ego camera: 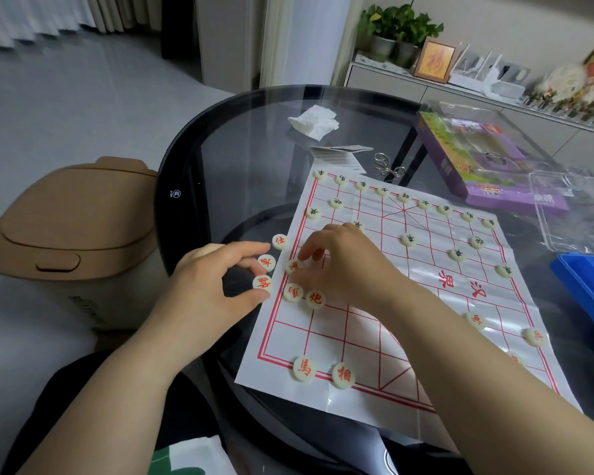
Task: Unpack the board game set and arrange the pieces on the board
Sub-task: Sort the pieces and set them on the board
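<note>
Pinched between your right hand's [336,265] thumb and fingers is one red-marked piece [293,266], sitting at the left edge of the board [384,337]. Your left hand [216,282], just left of it, curls half open, its thumb and forefinger touching two more red pieces [263,282] on the glass table [240,159] without clearly gripping either. A third loose red piece [280,241] lies just beyond your left fingertips. Directly nearer you than the pinched piece, two red pieces [304,295] lie side by side on the board, touching each other. Well nearer you, on the board's near border, stand a horse piece [304,368] and an elephant piece [343,374]. Beyond your right hand, dark-marked pieces [403,197] line the far edge, with others scattered on the far half. Far right of the grip lie a purple box [460,166], a clear lid [573,214] and a blue tray [587,279]. Left of the table stands a tan bin [72,234].
</note>
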Available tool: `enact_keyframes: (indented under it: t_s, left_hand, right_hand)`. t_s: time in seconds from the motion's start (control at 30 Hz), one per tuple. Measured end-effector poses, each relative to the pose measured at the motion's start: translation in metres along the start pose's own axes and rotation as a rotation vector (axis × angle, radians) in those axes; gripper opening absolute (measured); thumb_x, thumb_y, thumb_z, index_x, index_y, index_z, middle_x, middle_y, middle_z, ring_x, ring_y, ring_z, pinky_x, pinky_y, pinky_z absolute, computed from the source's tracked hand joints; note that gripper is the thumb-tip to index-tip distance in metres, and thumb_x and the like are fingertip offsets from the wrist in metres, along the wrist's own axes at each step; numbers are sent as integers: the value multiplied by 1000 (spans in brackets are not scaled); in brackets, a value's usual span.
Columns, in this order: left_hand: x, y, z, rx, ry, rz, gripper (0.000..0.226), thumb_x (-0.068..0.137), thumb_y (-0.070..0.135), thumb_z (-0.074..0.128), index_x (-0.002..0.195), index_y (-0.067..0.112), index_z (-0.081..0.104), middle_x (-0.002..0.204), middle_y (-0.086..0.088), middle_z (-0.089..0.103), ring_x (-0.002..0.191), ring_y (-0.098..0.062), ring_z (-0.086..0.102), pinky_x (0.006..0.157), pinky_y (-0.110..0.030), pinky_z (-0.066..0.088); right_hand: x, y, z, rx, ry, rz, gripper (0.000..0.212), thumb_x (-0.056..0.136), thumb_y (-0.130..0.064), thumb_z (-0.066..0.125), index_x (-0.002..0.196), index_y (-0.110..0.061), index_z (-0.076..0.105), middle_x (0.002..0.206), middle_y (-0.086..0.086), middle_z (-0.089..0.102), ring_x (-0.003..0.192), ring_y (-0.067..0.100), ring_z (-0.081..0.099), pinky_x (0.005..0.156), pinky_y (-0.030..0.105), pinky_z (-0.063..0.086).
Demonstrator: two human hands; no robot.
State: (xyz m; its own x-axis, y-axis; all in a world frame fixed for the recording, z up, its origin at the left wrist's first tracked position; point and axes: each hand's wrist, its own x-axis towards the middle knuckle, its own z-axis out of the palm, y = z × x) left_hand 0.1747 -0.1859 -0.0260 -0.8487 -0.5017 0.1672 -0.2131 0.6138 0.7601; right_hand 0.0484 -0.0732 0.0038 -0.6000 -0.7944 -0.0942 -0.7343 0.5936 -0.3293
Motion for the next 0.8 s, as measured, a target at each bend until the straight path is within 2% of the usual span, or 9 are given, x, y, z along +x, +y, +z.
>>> enact_keyframes:
  t_s: [0.17,0.27,0.4,0.5,0.57,0.63,0.7,0.8]
  left_hand:
    - [-1,1,-3,-4,-30,32,43,77,22,67,106,45,44,88,30,57,110,-1,39,98,-23,27]
    - [-2,2,-3,-1,-30,28,45,77,21,67,116,37,50,86,31,57,109,1,37,102,-23,25]
    - [-2,1,-3,14,-39,46,45,77,21,67,118,33,52,86,31,57,105,4,37,108,-26,22]
    - [-3,1,-3,-19,-53,64,42,77,22,67,111,39,50,84,30,59,96,12,39,105,-19,21]
    - [-5,0,-3,-49,-78,79,42,76,23,67,105,46,48,84,28,63,99,15,38,99,-9,21]
    - [-6,2,-3,-57,-111,110,45,75,24,68,97,54,43,99,41,52,100,24,33,90,5,18]
    - [-9,5,-1,-63,-151,144,51,74,22,69,92,58,38,102,48,41,96,35,25,81,14,11]
    - [-12,10,3,-77,-184,172,52,74,21,70,92,58,39,96,37,55,94,38,23,77,16,7]
  right_hand:
    - [9,-3,-7,81,68,-15,29,88,-24,57,115,-17,60,113,3,59,90,13,49,69,16,39]
    - [20,-10,0,43,63,-60,32,90,-21,52,122,-16,56,118,6,57,106,21,52,78,23,41]
    - [32,-13,5,-22,58,-84,31,92,-21,49,121,-17,57,117,8,55,105,22,52,75,23,38]
    - [38,-12,6,-57,57,-78,29,91,-20,49,117,-15,60,116,9,57,105,23,53,78,26,41]
    - [39,-12,5,-64,70,-84,27,90,-20,51,113,-13,63,114,9,60,104,24,54,81,28,43]
    - [36,-10,3,-62,94,-82,26,88,-22,53,111,-13,64,112,8,62,106,24,52,84,31,42]
    - [28,-7,-4,-26,130,-71,26,88,-24,55,109,-13,64,111,6,62,106,23,49,87,32,42]
    - [0,-3,-18,21,175,-72,25,85,-30,59,106,-16,65,103,-1,62,96,13,47,83,29,43]
